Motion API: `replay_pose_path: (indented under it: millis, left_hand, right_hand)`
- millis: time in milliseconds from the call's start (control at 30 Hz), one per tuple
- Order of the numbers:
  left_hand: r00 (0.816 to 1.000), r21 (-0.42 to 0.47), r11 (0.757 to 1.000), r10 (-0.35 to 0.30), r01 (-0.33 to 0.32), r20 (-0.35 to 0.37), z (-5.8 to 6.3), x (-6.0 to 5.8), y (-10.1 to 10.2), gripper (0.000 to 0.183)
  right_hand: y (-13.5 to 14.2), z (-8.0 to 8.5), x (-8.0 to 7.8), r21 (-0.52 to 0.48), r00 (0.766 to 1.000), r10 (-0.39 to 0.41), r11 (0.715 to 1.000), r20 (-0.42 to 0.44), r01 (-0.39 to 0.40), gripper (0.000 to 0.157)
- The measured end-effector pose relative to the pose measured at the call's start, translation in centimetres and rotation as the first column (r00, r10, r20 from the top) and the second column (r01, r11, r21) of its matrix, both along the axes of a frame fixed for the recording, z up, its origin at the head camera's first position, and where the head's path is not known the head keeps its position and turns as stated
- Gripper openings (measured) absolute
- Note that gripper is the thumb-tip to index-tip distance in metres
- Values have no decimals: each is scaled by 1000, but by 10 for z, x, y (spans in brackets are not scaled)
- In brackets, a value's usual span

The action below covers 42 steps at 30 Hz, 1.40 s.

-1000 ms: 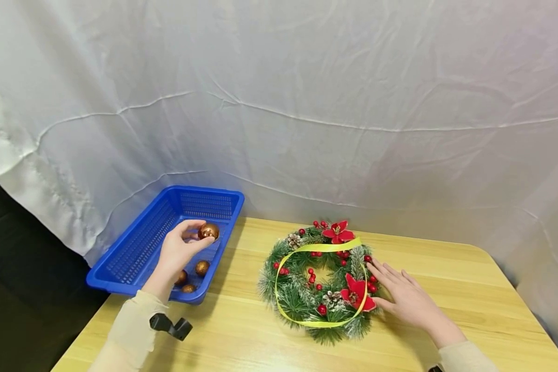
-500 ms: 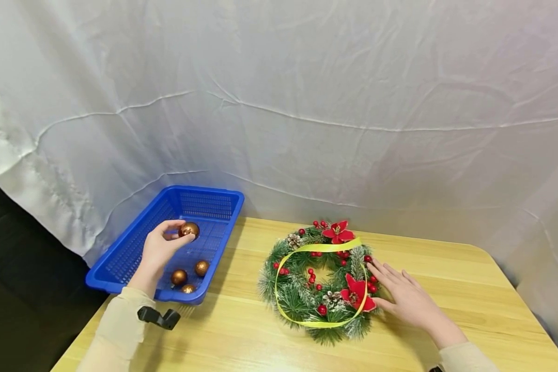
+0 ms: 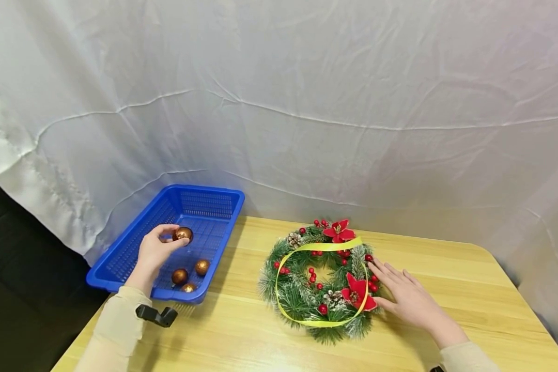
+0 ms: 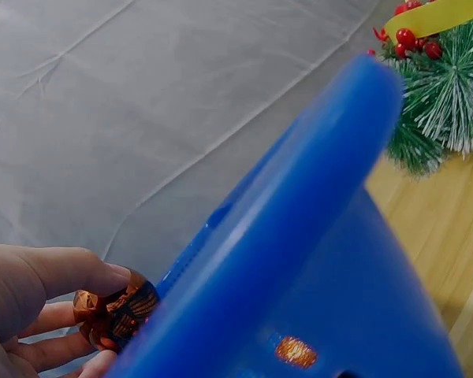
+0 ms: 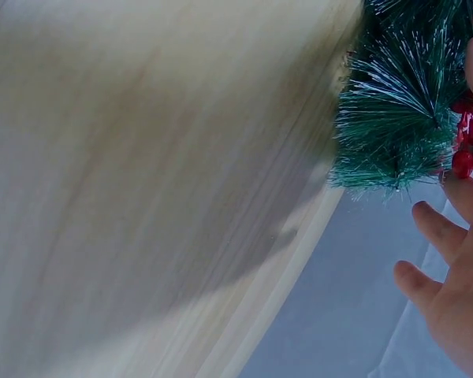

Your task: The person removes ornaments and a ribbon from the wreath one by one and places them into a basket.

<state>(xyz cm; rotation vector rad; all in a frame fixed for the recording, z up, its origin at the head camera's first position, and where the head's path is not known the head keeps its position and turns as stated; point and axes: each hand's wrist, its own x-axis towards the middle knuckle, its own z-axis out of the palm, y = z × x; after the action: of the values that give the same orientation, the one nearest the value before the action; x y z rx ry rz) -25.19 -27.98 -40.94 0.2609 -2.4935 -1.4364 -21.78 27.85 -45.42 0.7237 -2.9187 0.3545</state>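
My left hand (image 3: 154, 251) pinches a shiny copper Christmas bauble (image 3: 183, 235) between thumb and fingers, inside the outline of the blue basket (image 3: 236, 217). The left wrist view shows the bauble (image 4: 120, 311) beside the basket's near wall (image 4: 260, 236). Several more copper baubles (image 3: 202, 267) lie on the basket floor near its front corner. To the right, a green Christmas wreath (image 3: 294, 305) with red flowers, berries and pinecones lies flat, a loop of yellow ribbon (image 3: 279, 289) over it. My right hand (image 3: 406, 297) rests at its right edge, fingers spread and straight.
The light wooden table (image 3: 465, 289) carries the basket at left and the wreath in the middle. A pale grey curtain (image 3: 307, 129) hangs behind the table's far edge. Black cloth (image 3: 23, 289) is at the far left.
My left hand has moved left with the bauble, then slightly lower over the basket, showing more of the baubles there. The right hand and wreath have stayed in place.
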Motion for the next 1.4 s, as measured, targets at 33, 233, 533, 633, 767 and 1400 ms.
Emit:
replay_pose_path:
  millis: [33, 233, 533, 633, 767, 1400]
  left_hand:
    - [1000, -2, 1000, 4, -4, 3, 0, 0, -2, 50]
    - [998, 14, 998, 55, -55, -9, -8, -3, -15, 49]
    - [985, 4, 985, 173, -173, 31, -10, -3, -21, 55]
    - [983, 10, 985, 173, -174, 59, -8, -2, -20, 58]
    - [985, 34, 985, 170, -171, 39, -3, 0, -17, 56]
    - [908, 105, 928, -320, 358, -271, 30, 30, 115, 48]
  right_hand:
    - [0, 0, 0, 0, 1000, 0, 1000, -1, 0, 78]
    - [1, -1, -1, 1, 1000, 1, 1000, 7, -1, 78]
    - [1, -1, 0, 0, 1000, 9, 1000, -16, -9, 78]
    - [1, -1, -1, 7, 1000, 7, 1000, -10, -7, 78]
    - [1, -1, -2, 11, 1000, 4, 1000, 1, -4, 79]
    - [2, -3, -1, 4, 1000, 6, 1000, -11, -6, 78]
